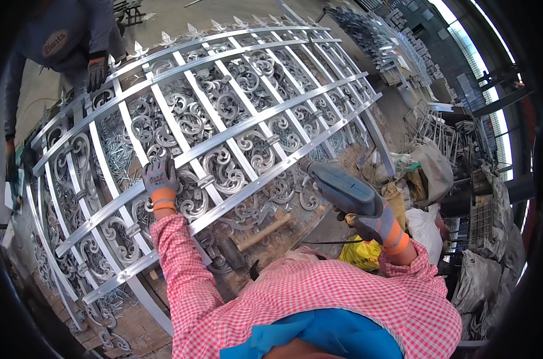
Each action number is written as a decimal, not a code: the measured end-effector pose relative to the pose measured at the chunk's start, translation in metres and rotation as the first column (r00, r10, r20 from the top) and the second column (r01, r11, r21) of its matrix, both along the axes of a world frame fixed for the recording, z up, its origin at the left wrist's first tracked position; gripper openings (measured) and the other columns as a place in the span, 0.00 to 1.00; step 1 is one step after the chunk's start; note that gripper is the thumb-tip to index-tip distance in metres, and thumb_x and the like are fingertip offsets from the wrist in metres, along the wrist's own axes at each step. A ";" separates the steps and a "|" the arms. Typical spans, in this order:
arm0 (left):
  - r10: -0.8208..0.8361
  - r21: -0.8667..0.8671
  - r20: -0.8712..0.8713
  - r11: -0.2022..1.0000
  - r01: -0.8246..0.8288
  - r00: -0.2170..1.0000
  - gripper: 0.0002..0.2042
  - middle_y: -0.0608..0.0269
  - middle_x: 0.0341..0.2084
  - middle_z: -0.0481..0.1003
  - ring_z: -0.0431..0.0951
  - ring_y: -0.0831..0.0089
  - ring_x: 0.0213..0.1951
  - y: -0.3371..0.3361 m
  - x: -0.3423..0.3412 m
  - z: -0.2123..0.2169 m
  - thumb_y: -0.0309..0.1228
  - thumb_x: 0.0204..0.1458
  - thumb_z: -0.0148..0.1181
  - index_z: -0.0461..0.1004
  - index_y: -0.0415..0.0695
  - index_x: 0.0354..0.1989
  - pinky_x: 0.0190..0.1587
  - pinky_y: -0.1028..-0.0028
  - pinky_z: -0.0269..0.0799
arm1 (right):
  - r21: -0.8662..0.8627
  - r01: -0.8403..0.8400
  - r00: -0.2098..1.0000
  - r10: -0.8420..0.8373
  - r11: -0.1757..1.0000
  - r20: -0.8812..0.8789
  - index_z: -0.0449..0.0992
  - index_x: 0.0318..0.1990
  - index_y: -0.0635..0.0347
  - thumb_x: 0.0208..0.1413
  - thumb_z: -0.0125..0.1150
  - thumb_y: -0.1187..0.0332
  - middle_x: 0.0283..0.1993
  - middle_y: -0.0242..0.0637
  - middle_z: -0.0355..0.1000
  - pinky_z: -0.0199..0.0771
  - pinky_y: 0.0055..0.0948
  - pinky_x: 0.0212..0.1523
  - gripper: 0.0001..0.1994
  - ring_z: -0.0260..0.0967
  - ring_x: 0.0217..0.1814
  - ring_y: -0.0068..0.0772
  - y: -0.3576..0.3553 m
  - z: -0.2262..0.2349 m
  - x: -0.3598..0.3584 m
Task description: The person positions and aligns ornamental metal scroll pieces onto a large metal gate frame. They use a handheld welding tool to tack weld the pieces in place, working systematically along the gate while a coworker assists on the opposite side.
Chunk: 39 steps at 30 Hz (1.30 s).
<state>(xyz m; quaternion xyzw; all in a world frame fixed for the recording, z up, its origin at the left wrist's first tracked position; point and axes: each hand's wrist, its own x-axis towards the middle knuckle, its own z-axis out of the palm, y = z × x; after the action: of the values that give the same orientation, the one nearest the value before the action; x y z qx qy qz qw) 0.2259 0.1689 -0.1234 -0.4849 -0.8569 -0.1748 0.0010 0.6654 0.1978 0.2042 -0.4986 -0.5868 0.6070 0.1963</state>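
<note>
A silver metal fence panel (256,175), with long rails, cross bars and scroll ornaments, lies across the worktable. My left hand (159,178), in a grey and orange glove, grips one of its middle rails from above. In my right hand (376,228), gloved alike, is a dark blue-grey power drill (346,188). The drill's nose points at the panel's near rail, close to its right part; whether the tip touches the rail cannot be made out. A hammer (247,239) with a wooden handle lies on the table below the near rail, between my arms.
Across the panel at far left stands another person (62,48) in gloves, one hand near the far rail. Loose screws (119,146) and scroll pieces lie beneath the bars. Sacks (424,230) and a yellow bag (361,254) stand at right; stacked metal parts (397,51) lie farther back.
</note>
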 end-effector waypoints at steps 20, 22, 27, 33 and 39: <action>0.037 0.232 0.077 0.971 -0.054 0.996 0.10 0.61 0.27 0.78 0.77 0.62 0.35 0.004 -0.007 0.008 0.39 0.49 0.61 0.79 0.46 0.31 0.54 0.61 0.65 | 0.029 -0.441 0.866 0.416 0.897 0.278 0.64 0.62 0.65 0.49 0.70 0.61 0.41 0.33 0.75 0.72 0.19 0.31 0.34 0.71 0.34 0.16 0.145 -0.098 -0.248; 0.037 0.225 0.084 0.973 -0.056 0.996 0.07 0.62 0.29 0.79 0.78 0.62 0.36 0.003 -0.006 0.013 0.35 0.49 0.60 0.80 0.47 0.33 0.54 0.61 0.65 | 0.041 -0.444 0.859 0.412 0.895 0.302 0.65 0.61 0.64 0.48 0.72 0.59 0.40 0.33 0.75 0.72 0.20 0.30 0.35 0.71 0.33 0.17 0.152 -0.104 -0.263; 0.043 0.241 0.086 0.968 -0.063 0.995 0.08 0.62 0.30 0.79 0.78 0.63 0.37 0.003 -0.009 0.013 0.34 0.49 0.60 0.80 0.46 0.34 0.53 0.62 0.66 | -0.161 -0.355 0.880 0.387 0.921 0.274 0.69 0.56 0.61 0.49 0.72 0.58 0.34 0.34 0.75 0.71 0.21 0.24 0.30 0.70 0.26 0.19 0.160 -0.143 -0.278; 0.023 0.200 0.131 0.979 -0.049 0.991 0.07 0.61 0.28 0.78 0.77 0.62 0.36 0.002 -0.006 0.023 0.34 0.48 0.60 0.78 0.46 0.32 0.53 0.61 0.66 | -0.119 -0.356 0.906 0.374 0.927 0.197 0.70 0.54 0.60 0.50 0.72 0.60 0.31 0.32 0.74 0.67 0.19 0.21 0.26 0.68 0.24 0.17 0.174 -0.146 -0.289; 0.014 0.335 0.142 0.940 -0.061 0.990 0.08 0.62 0.29 0.76 0.76 0.62 0.36 0.000 -0.003 0.018 0.33 0.46 0.61 0.76 0.45 0.34 0.52 0.60 0.66 | -0.117 -0.543 0.748 0.542 0.832 0.384 0.69 0.56 0.62 0.51 0.70 0.58 0.32 0.31 0.74 0.68 0.19 0.21 0.28 0.68 0.24 0.16 0.164 -0.155 -0.277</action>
<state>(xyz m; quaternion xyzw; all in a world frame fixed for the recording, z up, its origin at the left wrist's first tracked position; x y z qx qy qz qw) 0.2224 0.1687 -0.1053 -0.4480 -0.8211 -0.3526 0.0287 0.3879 0.3617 0.0489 -0.4200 -0.7340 0.5217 -0.1125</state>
